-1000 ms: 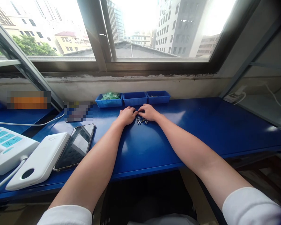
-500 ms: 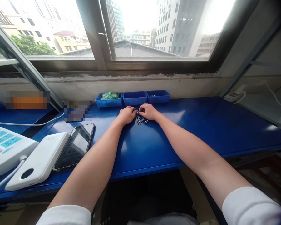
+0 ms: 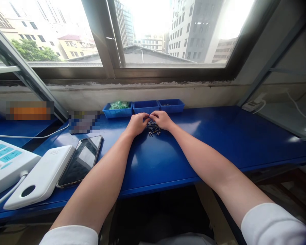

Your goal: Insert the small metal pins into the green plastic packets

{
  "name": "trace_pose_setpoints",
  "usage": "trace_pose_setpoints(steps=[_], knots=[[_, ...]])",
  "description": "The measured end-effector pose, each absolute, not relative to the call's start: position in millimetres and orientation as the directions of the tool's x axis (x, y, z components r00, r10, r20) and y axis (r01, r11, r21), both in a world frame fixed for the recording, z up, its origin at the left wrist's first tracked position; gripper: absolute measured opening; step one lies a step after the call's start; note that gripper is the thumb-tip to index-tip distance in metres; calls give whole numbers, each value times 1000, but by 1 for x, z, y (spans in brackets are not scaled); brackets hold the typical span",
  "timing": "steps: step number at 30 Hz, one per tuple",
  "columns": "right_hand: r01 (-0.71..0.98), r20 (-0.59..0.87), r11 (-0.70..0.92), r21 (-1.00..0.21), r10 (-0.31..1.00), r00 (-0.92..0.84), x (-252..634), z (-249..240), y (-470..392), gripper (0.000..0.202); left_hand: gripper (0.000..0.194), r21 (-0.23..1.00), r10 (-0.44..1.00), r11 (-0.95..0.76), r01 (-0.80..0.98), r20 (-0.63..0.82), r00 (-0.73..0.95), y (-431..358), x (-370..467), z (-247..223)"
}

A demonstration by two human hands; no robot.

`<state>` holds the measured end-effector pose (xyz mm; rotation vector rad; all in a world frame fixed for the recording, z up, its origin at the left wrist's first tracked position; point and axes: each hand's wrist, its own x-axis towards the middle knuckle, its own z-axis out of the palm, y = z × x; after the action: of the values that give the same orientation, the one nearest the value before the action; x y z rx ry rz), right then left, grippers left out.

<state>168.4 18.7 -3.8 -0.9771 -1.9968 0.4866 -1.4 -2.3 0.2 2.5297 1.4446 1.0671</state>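
A small pile of slim metal pieces, like screws or pins [image 3: 153,128], lies on the blue tabletop between my hands. My left hand [image 3: 139,122] is at the pile's left edge, its fingers curled and pinched towards the thumb. From the right, my right hand [image 3: 161,119] reaches over the pile's far side, thumb and fingers pressed together. The fingertips of both hands nearly meet above the pile. Whatever they pinch is too small and too hidden to name.
Behind my hands stand three blue bins: one with green bags [image 3: 119,104], a middle bin [image 3: 146,107], and one with small metal bits [image 3: 170,106]. A phone [image 3: 81,160], a white power bank [image 3: 40,177] and a power strip [image 3: 12,163] lie at left.
My hands have lifted slightly off the pile, and more of the metal pieces show. The fingertips have drawn closer together. The camera view has shifted a little.
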Motion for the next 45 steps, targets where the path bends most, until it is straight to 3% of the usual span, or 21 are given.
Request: trace_pose_setpoints(steps=[7, 16, 25, 32, 35, 40, 45], knots=[[294, 439, 511, -808, 854, -279, 165, -4, 20, 14, 26, 417, 775, -573, 705, 555, 301, -3, -1, 0], [220, 501, 567, -794, 815, -291, 164, -6, 21, 18, 24, 347, 795, -514, 785, 536, 284, -2, 1, 1], [182, 409, 451, -874, 884, -227, 164, -10, 28, 13, 26, 353, 811, -495, 794, 516, 276, -4, 2, 3], [186, 462, 508, -841, 854, -239, 162, -3, 20, 17, 30, 368, 832, -461, 807, 495, 250, -4, 1, 4], [273, 496, 531, -802, 847, -192, 167, 0, 21, 22, 34, 401, 843, -413, 818, 509, 176, -2, 1, 3], [630, 618, 504, -591, 785, -48, 189, 1, 31, 35, 39, 428, 874, -327, 842, 476, 97, 2, 0, 0], [844, 532, 330, -423, 844, -63, 201, 0, 35, 44, 37, 400, 892, -309, 863, 438, 116, 3, -1, -3]])
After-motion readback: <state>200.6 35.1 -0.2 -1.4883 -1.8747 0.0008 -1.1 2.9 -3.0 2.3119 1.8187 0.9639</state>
